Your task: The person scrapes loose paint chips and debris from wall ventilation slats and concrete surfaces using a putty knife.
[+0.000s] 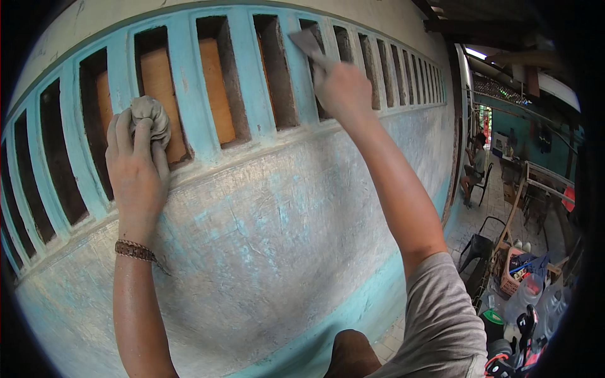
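Observation:
My right hand grips the handle of a paint scraper, its flat blade lying against a turquoise slat of the vent wall. Dusty fingers of my left hand hold a crumpled grey cloth up against another slat on the left. Between the slats are dark upright slots, several of them backed by brown wooden board. Below the slats runs a worn ledge. Under it the wall is grey with patches of turquoise paint.
Along the right, a person sits on a chair in a tiled passage. Nearer stand a black chair, a pink basket of odds and ends, and clear plastic containers. Black and red gear lies at the lower right.

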Demonstrator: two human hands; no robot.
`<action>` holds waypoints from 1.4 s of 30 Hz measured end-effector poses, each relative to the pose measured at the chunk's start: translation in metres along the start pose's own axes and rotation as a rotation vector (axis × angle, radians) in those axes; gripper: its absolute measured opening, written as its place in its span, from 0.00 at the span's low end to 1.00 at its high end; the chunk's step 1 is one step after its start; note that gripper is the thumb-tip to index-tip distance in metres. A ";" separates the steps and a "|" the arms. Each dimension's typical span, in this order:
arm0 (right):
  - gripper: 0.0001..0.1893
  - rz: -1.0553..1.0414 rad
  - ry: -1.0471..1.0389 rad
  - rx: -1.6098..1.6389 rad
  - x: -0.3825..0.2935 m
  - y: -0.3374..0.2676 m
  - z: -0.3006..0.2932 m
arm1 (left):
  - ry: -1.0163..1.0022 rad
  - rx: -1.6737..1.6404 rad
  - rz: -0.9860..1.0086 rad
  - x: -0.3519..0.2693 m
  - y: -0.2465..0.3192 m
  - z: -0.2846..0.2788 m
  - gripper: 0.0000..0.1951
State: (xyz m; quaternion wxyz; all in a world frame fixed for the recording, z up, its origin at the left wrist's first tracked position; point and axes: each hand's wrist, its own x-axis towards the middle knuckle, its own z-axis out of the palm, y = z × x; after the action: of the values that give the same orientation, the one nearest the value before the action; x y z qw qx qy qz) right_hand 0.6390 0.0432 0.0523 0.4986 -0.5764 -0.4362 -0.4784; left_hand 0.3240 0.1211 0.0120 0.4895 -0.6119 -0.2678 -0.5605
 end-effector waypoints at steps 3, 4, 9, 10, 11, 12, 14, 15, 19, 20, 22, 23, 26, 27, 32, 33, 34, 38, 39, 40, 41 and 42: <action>0.16 -0.007 -0.082 -0.079 -0.041 0.001 -0.001 | -0.002 -0.003 -0.010 -0.003 -0.002 0.000 0.19; 0.17 0.000 -0.109 -0.122 -0.045 0.000 -0.002 | -0.001 0.000 0.004 -0.003 -0.002 0.001 0.19; 0.15 -0.090 -0.046 -0.240 0.026 -0.015 -0.007 | -0.004 -0.019 -0.002 0.001 0.003 0.000 0.19; 0.14 -0.099 -0.054 -0.270 0.032 -0.019 -0.007 | -0.003 -0.016 -0.003 0.002 0.003 -0.001 0.19; 0.14 -0.101 -0.053 -0.268 0.027 -0.020 -0.010 | -0.003 -0.026 -0.001 0.002 0.004 -0.001 0.19; 0.15 -0.120 -0.052 -0.264 0.016 -0.022 -0.012 | -0.006 -0.034 0.001 0.000 0.001 0.000 0.19; 0.15 -0.141 -0.052 -0.255 -0.005 -0.024 -0.010 | -0.026 -0.023 -0.008 -0.002 -0.002 -0.001 0.19; 0.15 -0.112 -0.082 -0.258 -0.015 -0.022 -0.010 | -0.038 -0.019 -0.017 -0.002 -0.002 -0.002 0.19; 0.16 -0.110 -0.006 -0.216 0.012 -0.021 -0.008 | -0.026 -0.027 -0.018 -0.002 0.002 0.000 0.19; 0.16 -0.103 -0.013 -0.228 0.023 -0.016 -0.008 | -0.028 -0.033 -0.019 -0.001 0.004 0.000 0.19; 0.18 -0.083 -0.059 -0.193 0.042 -0.016 -0.005 | -0.029 -0.026 -0.020 0.001 0.003 0.000 0.19; 0.18 -0.079 -0.060 -0.196 0.036 -0.011 -0.006 | -0.023 -0.028 -0.018 0.003 0.005 0.000 0.19; 0.20 -0.077 -0.111 -0.193 -0.025 -0.008 -0.003 | -0.020 -0.011 -0.018 -0.003 -0.004 0.004 0.19; 0.21 -0.069 -0.128 -0.197 -0.059 -0.003 0.000 | -0.013 0.009 -0.020 -0.005 -0.006 0.004 0.19; 0.22 0.046 -0.212 -0.146 -0.127 0.007 -0.006 | -0.014 0.025 -0.020 -0.003 0.000 0.005 0.19; 0.22 0.057 -0.221 -0.151 -0.118 0.005 -0.006 | -0.005 0.018 -0.024 -0.002 -0.001 0.002 0.18; 0.21 0.022 -0.129 -0.154 -0.093 0.006 -0.006 | -0.008 -0.004 -0.035 0.000 0.001 0.001 0.18; 0.19 -0.018 -0.042 -0.112 -0.065 -0.005 -0.010 | 0.008 0.034 -0.008 -0.001 -0.001 0.007 0.19; 0.19 -0.018 -0.041 -0.112 -0.076 -0.003 -0.007 | -0.003 0.038 -0.016 -0.003 -0.003 0.006 0.19; 0.18 0.016 -0.090 -0.068 -0.098 0.001 -0.005 | -0.013 0.037 -0.025 -0.005 -0.005 0.006 0.19; 0.18 0.046 -0.138 -0.018 -0.116 0.003 -0.003 | -0.009 0.039 -0.027 -0.006 -0.007 0.005 0.19; 0.18 0.040 -0.136 -0.020 -0.128 0.004 -0.003 | -0.008 0.049 -0.020 -0.006 -0.006 0.006 0.19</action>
State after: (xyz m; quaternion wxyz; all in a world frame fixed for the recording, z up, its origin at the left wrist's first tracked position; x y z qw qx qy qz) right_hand 0.6220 0.0360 -0.0747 0.4716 -0.6212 -0.4525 -0.4324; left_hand 0.3204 0.1302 0.0087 0.4975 -0.5993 -0.2897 -0.5563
